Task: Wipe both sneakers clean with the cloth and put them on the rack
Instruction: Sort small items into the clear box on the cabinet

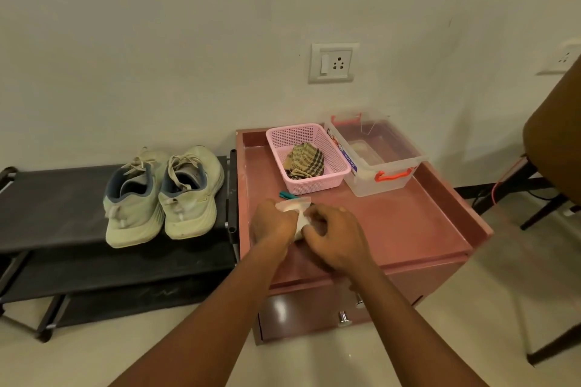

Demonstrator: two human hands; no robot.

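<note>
Head view: both hands [273, 225] [334, 237] clutch a blurred white cloth [290, 207], mostly hidden under their fingers.

Sneakers [163, 195] on rack [56, 207], left of cabinet [408, 229]; basket [309, 160] on cabinet.

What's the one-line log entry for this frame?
sneakers: both on rack top shelf | white cloth: held by left hand and right hand over pink cabinet top

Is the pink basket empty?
No, a checked cloth lies crumpled inside the basket.
</note>
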